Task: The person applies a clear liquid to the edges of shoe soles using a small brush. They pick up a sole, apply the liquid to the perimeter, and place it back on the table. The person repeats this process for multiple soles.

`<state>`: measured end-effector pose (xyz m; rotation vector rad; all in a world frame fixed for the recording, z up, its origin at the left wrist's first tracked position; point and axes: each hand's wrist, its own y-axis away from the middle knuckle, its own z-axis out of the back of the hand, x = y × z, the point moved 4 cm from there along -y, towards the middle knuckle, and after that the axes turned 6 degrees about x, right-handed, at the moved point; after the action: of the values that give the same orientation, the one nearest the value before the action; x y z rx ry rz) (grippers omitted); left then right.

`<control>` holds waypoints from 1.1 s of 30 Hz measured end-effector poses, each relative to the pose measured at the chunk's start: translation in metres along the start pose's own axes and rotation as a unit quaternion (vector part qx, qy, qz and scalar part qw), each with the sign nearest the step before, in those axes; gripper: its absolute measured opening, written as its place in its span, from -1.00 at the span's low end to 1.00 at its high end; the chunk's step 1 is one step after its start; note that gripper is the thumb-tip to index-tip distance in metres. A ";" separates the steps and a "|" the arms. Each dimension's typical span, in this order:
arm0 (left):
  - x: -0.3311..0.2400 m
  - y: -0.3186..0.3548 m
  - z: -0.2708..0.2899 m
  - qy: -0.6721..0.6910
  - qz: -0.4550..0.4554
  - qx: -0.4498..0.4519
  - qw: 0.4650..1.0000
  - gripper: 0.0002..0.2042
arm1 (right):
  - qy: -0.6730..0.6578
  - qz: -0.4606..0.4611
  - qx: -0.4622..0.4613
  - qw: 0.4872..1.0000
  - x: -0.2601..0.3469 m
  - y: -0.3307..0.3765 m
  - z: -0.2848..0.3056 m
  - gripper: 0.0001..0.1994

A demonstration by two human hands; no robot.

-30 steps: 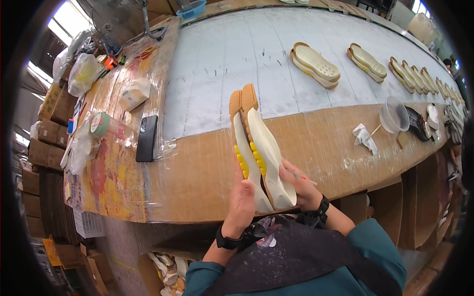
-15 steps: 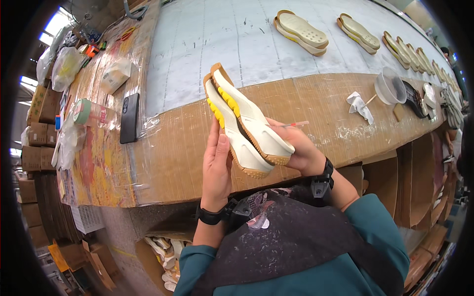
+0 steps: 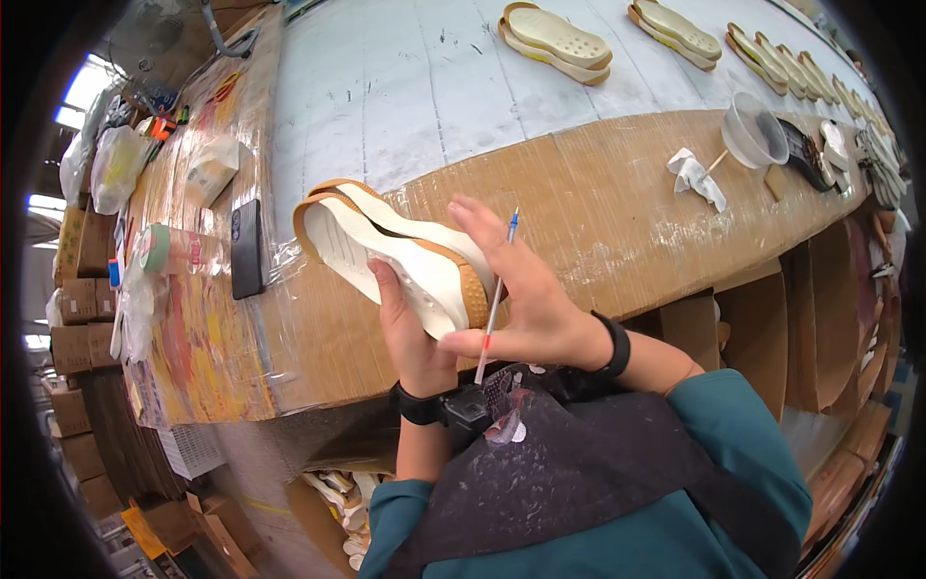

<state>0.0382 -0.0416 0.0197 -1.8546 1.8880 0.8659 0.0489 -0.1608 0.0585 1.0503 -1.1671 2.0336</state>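
My left hand (image 3: 413, 352) grips a pair of cream shoe soles (image 3: 415, 256) with tan edges, its thumb on the near one. The soles lie one against the other, tilted, their hollow inner side partly toward me and the studded tan heel end at the right. Beside that heel end is my right hand (image 3: 545, 304), fingers raised and thumb stretched toward the soles. A slim pen (image 3: 496, 304) with a blue tip and a red band lies across the right hand, held in it. Whether the right fingertips touch the far sole is hard to tell.
On the table stand more soles (image 3: 555, 43) in a row toward the right. A clear plastic tub (image 3: 752, 130) and crumpled tissue (image 3: 696, 179) lie right; a phone (image 3: 247, 249) and a lidded jar (image 3: 169, 249) left. Below the table edge sits a carton of soles (image 3: 323, 511).
The soles have turned from upright to tilted left, showing their hollow side, and the yellow parts are hidden. My right hand has let go of the heel end, and its pen has swung into view.
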 end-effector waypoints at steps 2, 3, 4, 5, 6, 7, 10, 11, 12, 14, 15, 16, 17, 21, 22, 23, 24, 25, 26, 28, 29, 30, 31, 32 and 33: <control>0.001 0.001 0.001 -0.023 -0.021 -0.010 0.999 -0.45 | -0.037 -0.020 -0.035 0.999 -0.007 0.003 -0.007 -0.10; 0.000 0.001 0.000 -0.032 -0.038 -0.020 0.999 -0.45 | -0.035 -0.023 -0.039 0.998 -0.007 0.002 -0.009 -0.11; -0.001 0.001 -0.001 -0.039 -0.056 -0.029 0.997 -0.46 | -0.032 -0.027 -0.042 0.998 -0.007 0.001 -0.010 -0.13; -0.004 0.001 -0.002 -0.046 -0.074 -0.039 0.995 -0.46 | -0.029 -0.030 -0.044 0.998 -0.006 -0.001 -0.010 -0.14; -0.007 0.002 0.000 -0.048 -0.072 -0.037 0.996 -0.46 | -0.039 -0.009 -0.033 0.999 -0.003 -0.002 -0.009 -0.15; -0.011 0.001 0.002 -0.050 -0.070 -0.032 0.996 -0.46 | -0.046 0.013 -0.024 0.999 0.000 -0.003 -0.004 -0.15; -0.016 0.002 0.003 -0.051 -0.074 -0.016 0.996 -0.47 | -0.184 0.019 0.021 0.982 -0.011 -0.003 0.002 -0.19; -0.015 0.003 0.003 -0.047 -0.078 -0.011 0.996 -0.47 | -0.249 0.011 0.038 0.968 -0.015 -0.002 0.002 -0.20; -0.014 0.003 0.003 -0.043 -0.082 -0.005 0.996 -0.47 | -0.240 0.007 0.033 0.970 -0.013 -0.002 0.003 -0.22; -0.013 0.005 0.000 -0.027 -0.092 0.007 0.995 -0.47 | -0.225 0.001 0.029 0.974 -0.004 -0.003 0.003 -0.24; -0.012 0.006 -0.002 -0.020 -0.099 0.015 0.995 -0.47 | -0.196 0.013 0.003 0.981 -0.002 -0.002 0.003 -0.25; -0.009 0.006 -0.003 -0.012 -0.101 0.027 0.994 -0.47 | -0.165 0.025 -0.027 0.986 -0.001 -0.001 0.002 -0.26; -0.007 0.008 -0.004 -0.004 -0.102 0.038 0.994 -0.47 | -0.134 0.036 -0.057 0.989 0.000 0.000 0.002 -0.27; -0.009 0.013 -0.007 0.045 -0.085 0.093 0.991 -0.47 | -0.034 0.062 -0.106 0.992 -0.006 0.000 0.008 -0.29; -0.010 0.013 -0.008 0.055 -0.074 0.109 0.990 -0.47 | -0.016 0.076 -0.124 0.989 -0.005 0.000 0.010 -0.30; -0.009 0.012 -0.009 0.064 -0.066 0.119 0.989 -0.47 | 0.001 0.091 -0.140 0.986 -0.005 0.000 0.012 -0.31; -0.008 0.012 -0.010 0.072 -0.056 0.130 0.987 -0.47 | -0.018 0.085 -0.135 0.987 -0.006 0.002 0.011 -0.31; -0.008 0.012 -0.011 0.078 -0.053 0.134 0.986 -0.47 | -0.039 0.081 -0.127 0.988 -0.004 0.002 0.010 -0.31; -0.008 0.013 -0.011 0.083 -0.051 0.139 0.985 -0.47 | -0.060 0.078 -0.118 0.988 -0.004 0.002 0.009 -0.30; -0.008 0.014 -0.012 0.093 -0.047 0.148 0.984 -0.47 | -0.161 0.053 -0.058 0.984 0.000 -0.002 0.014 -0.32; -0.009 0.016 -0.013 0.096 -0.046 0.152 0.983 -0.47 | -0.211 0.039 -0.027 0.976 0.001 -0.002 0.017 -0.33; -0.009 0.016 -0.015 0.097 -0.046 0.153 0.982 -0.47 | -0.243 0.038 0.017 0.969 0.000 -0.001 0.020 -0.33; -0.010 0.016 -0.015 0.097 -0.047 0.153 0.982 -0.47 | -0.274 0.037 0.061 0.959 -0.004 0.000 0.024 -0.33; -0.010 0.016 -0.015 0.098 -0.047 0.153 0.982 -0.47 | -0.304 0.035 0.104 0.946 -0.005 0.001 0.024 -0.33; -0.010 0.016 -0.015 0.096 -0.049 0.152 0.983 -0.47 | -0.361 0.015 0.077 0.929 -0.004 0.002 0.024 -0.40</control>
<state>0.0260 -0.0447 0.0399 -1.8742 1.8957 0.3522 0.0582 -0.1833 0.0615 1.9749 -1.3731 1.8185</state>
